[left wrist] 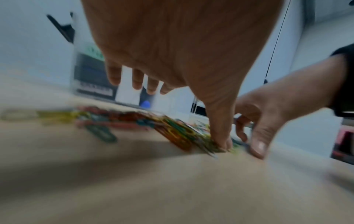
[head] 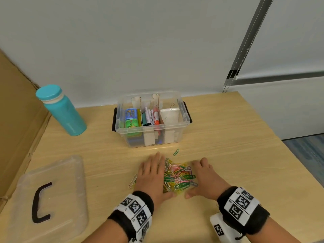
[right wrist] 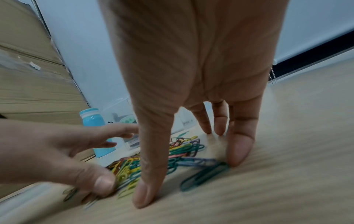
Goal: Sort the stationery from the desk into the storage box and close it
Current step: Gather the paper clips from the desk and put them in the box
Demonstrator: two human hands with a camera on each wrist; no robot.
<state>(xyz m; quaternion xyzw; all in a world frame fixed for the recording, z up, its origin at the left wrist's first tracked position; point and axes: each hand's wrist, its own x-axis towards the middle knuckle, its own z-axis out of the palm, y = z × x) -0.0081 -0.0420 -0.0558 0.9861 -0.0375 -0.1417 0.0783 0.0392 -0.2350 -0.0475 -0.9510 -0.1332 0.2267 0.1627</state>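
Observation:
A pile of coloured paper clips (head: 178, 176) lies on the desk in front of the clear storage box (head: 185, 118). My left hand (head: 152, 174) rests flat on the desk against the pile's left side, fingers straight. My right hand (head: 205, 178) flanks the pile's right side, fingertips down on the wood. In the left wrist view the left thumb (left wrist: 220, 136) touches the clips (left wrist: 134, 119). In the right wrist view the right hand's thumb (right wrist: 151, 166) and fingers (right wrist: 239, 144) bracket the clips (right wrist: 184, 150). The box stands open, with cases, markers and a white item in its compartments.
The box's clear lid (head: 70, 199) with a black handle lies at the desk's front left. A teal bottle (head: 61, 109) stands at the back left beside a cardboard wall (head: 15, 128). One green clip (head: 176, 152) lies near the box, and stray clips (head: 132, 181) lie left of my left hand.

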